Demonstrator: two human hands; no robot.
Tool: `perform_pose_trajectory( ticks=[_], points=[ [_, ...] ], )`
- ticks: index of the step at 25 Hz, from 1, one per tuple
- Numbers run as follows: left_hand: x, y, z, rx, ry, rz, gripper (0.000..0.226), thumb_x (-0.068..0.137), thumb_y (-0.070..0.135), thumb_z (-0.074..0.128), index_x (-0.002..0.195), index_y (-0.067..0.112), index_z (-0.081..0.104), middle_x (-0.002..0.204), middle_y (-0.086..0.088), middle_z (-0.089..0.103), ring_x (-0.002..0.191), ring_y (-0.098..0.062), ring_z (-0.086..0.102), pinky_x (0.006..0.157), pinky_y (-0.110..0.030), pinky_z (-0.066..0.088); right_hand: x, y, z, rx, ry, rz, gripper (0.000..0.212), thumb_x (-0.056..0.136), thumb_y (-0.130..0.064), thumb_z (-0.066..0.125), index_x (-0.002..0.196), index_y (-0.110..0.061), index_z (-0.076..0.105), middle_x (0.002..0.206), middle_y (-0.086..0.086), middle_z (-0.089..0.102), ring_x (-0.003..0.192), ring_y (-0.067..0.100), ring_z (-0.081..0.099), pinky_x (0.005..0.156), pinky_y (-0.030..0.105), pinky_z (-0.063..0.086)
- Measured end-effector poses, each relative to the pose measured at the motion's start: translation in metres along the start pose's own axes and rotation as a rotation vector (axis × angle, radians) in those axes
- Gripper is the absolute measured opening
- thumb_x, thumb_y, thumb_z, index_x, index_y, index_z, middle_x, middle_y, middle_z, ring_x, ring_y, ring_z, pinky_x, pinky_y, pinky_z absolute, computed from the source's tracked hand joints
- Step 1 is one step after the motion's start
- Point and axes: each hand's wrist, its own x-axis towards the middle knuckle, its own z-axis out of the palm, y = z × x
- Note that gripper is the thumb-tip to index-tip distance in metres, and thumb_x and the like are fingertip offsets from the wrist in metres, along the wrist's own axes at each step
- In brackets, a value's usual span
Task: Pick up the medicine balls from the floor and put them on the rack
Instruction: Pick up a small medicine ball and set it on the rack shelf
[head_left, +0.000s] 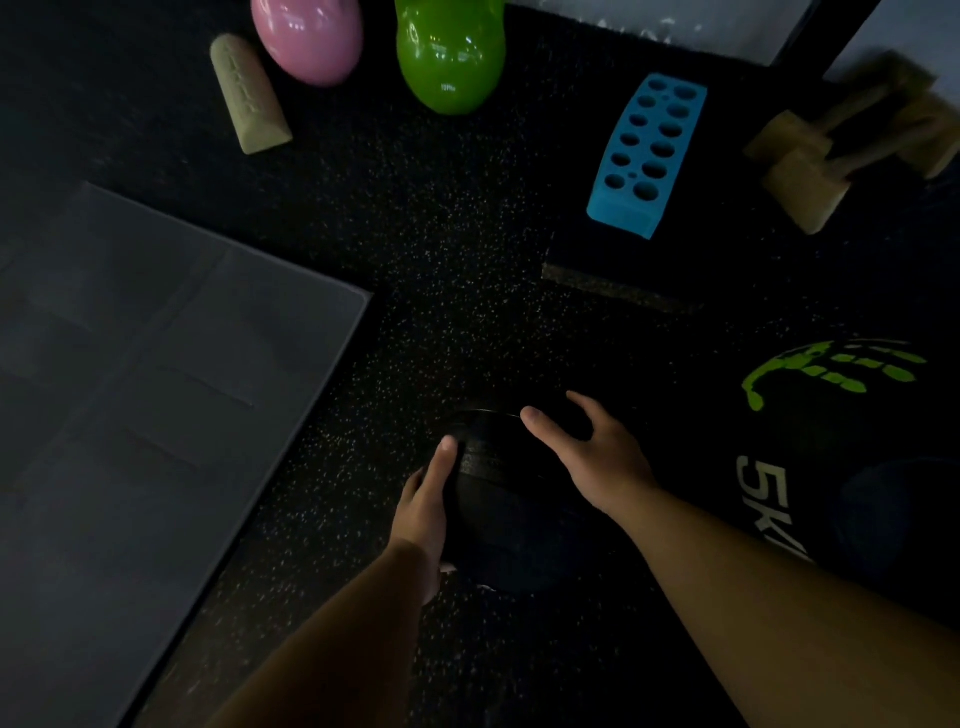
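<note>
A small black medicine ball sits low in the middle of the view, over the dark speckled floor. My left hand presses flat against its left side. My right hand curves over its top right, fingers spread on the surface. A bigger black medicine ball with a green handprint and "5K" lettering lies just to the right, partly behind my right forearm. No rack can be made out.
A grey mat covers the floor at left. Ahead stand a pink kettlebell, a green kettlebell, a beige wedge, a blue holed block on a black pad, and wooden handle bars at far right.
</note>
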Motion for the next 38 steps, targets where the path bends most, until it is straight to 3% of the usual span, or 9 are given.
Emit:
perform_pose_trajectory(
  ticks=[6,14,20,23,25,28,32,34,38],
  points=[
    [-0.011,0.001,0.007,-0.065,0.023,0.054,0.128,0.031,0.095,0.083,0.143,0.035,0.066,0.132,-0.007,0.077,0.118,-0.034,0.075,0.105,-0.058,0.058,-0.014,-0.001,-0.016,0.094,0.023,0.027,0.087,0.076,-0.077,0.072,0.152,-0.040,0.049,0.159,-0.001,0.046,0.140,0.027,0.050,0.100,0.038,0.045],
    [-0.145,0.095,0.027,-0.135,-0.010,0.094,0.139,0.028,0.092,0.085,0.150,0.031,0.060,0.134,-0.009,0.074,0.115,-0.035,0.074,0.100,-0.057,0.060,-0.097,-0.114,-0.095,0.082,0.047,-0.061,0.100,0.067,-0.087,0.071,0.153,-0.040,0.049,0.159,0.001,0.047,0.141,0.027,0.049,0.106,0.041,0.047],
    [-0.313,0.278,0.054,-0.204,-0.113,0.276,0.148,0.014,0.087,0.090,0.145,0.025,0.065,0.129,-0.013,0.078,0.110,-0.038,0.078,0.099,-0.058,0.062,-0.207,-0.326,-0.213,0.081,0.124,-0.233,0.104,0.062,-0.091,0.067,0.150,-0.038,0.051,0.152,-0.002,0.054,0.136,0.024,0.054,0.112,0.043,0.045],
    [-0.407,0.382,0.070,-0.227,-0.182,0.469,0.116,0.027,0.080,0.093,0.126,0.022,0.077,0.112,-0.011,0.085,0.103,-0.034,0.082,0.099,-0.054,0.063,-0.274,-0.450,-0.281,0.050,0.185,-0.338,0.100,0.069,-0.090,0.065,0.152,-0.037,0.048,0.146,-0.007,0.054,0.138,0.027,0.053,0.108,0.036,0.043],
    [-0.487,0.458,0.079,-0.211,-0.269,0.562,0.097,0.045,0.072,0.094,0.126,0.022,0.077,0.113,-0.010,0.085,0.105,-0.032,0.082,0.101,-0.050,0.063,-0.326,-0.536,-0.327,0.075,0.263,-0.458,0.103,0.064,-0.090,0.066,0.150,-0.034,0.053,0.146,-0.004,0.060,0.132,0.022,0.057,0.106,0.033,0.042],
    [-0.602,0.574,0.089,-0.210,-0.361,0.747,0.066,0.072,0.061,0.090,0.121,0.018,0.079,0.105,-0.009,0.085,0.098,-0.028,0.081,0.085,-0.032,0.066,-0.416,-0.661,-0.393,0.091,0.343,-0.633,0.071,0.082,-0.072,0.072,0.140,-0.032,0.061,0.131,-0.002,0.065,0.112,0.015,0.057,0.094,0.026,0.039],
    [-0.732,0.688,0.102,-0.205,-0.426,0.933,0.107,0.044,0.077,0.095,0.130,0.017,0.078,0.119,-0.015,0.083,0.110,-0.038,0.080,0.102,-0.054,0.061,-0.525,-0.782,-0.463,0.136,0.445,-0.800,0.059,0.080,-0.072,0.074,0.124,-0.033,0.065,0.114,-0.006,0.069,0.108,0.015,0.063,0.093,0.027,0.045],
    [-0.795,0.735,0.111,-0.213,-0.448,1.007,0.108,0.044,0.079,0.095,0.131,0.018,0.078,0.121,-0.015,0.083,0.109,-0.038,0.080,0.101,-0.054,0.062,-0.572,-0.831,-0.496,0.175,0.540,-0.885,0.054,0.081,-0.068,0.076,0.119,-0.031,0.067,0.112,-0.006,0.072,0.112,0.018,0.066,0.097,0.028,0.048],
    [-0.885,0.814,0.137,-0.213,-0.540,1.137,0.113,0.041,0.077,0.098,0.135,0.020,0.075,0.129,-0.016,0.080,0.113,-0.040,0.079,0.104,-0.056,0.060,-0.633,-0.900,-0.556,0.191,0.638,-1.023,0.080,0.078,-0.077,0.072,0.141,-0.030,0.059,0.135,0.000,0.065,0.122,0.023,0.062,0.106,0.035,0.047]
  ],
)
